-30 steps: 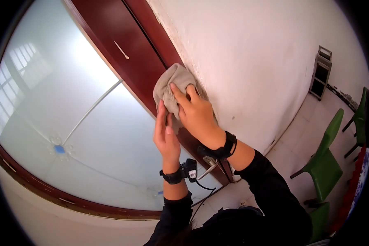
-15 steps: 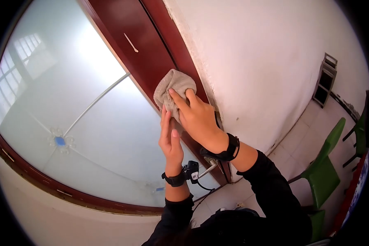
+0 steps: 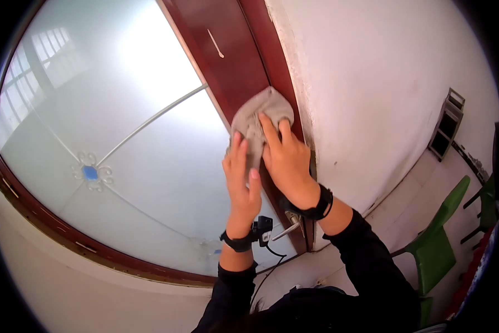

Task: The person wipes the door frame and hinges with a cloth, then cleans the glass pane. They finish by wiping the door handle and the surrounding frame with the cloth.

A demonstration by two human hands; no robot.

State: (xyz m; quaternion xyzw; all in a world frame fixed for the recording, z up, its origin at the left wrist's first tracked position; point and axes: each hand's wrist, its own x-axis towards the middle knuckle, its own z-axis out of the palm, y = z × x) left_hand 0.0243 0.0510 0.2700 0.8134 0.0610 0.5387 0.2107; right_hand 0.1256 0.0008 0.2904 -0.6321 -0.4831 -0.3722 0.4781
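A grey-beige cloth (image 3: 252,114) is bunched against the dark red door frame (image 3: 227,69), beside the frosted glass panel (image 3: 149,144). My right hand (image 3: 289,166) presses it from the right, with the index and middle fingers bent onto the fabric and the rest of the grip hidden. At the cloth's lower left edge, my left hand (image 3: 242,186) has its fingers stretched out and thumb apart, the fingertips overlapping the cloth. Both wrists wear black straps; the left one carries a small black device (image 3: 264,228) with a cable.
A metal door handle (image 3: 288,226) sticks out below my right wrist. To the right runs a white wall (image 3: 366,100), with a dark metal rack (image 3: 446,125) against it. Green chairs (image 3: 437,258) stand on the tiled floor at the lower right.
The view has shifted, so door and wall appear farther right. Against the door, the cloth under my right hand has slid slightly downward. My left fingers have spread a little.
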